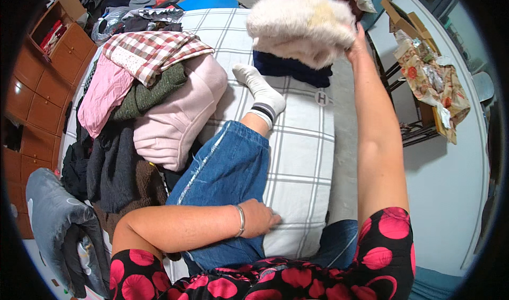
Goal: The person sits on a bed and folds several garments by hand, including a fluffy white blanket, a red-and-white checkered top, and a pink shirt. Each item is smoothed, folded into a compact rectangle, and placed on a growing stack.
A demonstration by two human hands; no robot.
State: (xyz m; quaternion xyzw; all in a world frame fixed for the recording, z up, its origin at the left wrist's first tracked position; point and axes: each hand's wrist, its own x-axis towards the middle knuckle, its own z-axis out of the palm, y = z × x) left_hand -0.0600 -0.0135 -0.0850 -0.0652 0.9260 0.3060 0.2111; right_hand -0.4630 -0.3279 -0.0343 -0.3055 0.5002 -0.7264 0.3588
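My right hand (355, 43) grips the right side of a fluffy cream garment (298, 23), folded into a thick bundle. Beneath the bundle lies a folded navy garment (292, 69) on the checked bedsheet (300, 153). My left hand (256, 218), with a silver bangle at the wrist, is low over my jeans leg (226, 169) and the sheet beside it. It appears to hold nothing; some fingers are hidden beneath it. My foot in a white striped sock (262, 91) rests between the navy garment and a heap of clothes.
The heap at left has a pale pink garment (187, 109), a plaid cloth (153, 51), and a dark green knit (153, 95). A grey plush item (59, 204) lies lower left. Wooden drawers (45, 117) line the left; a cloth-draped rack (433, 81) stands right.
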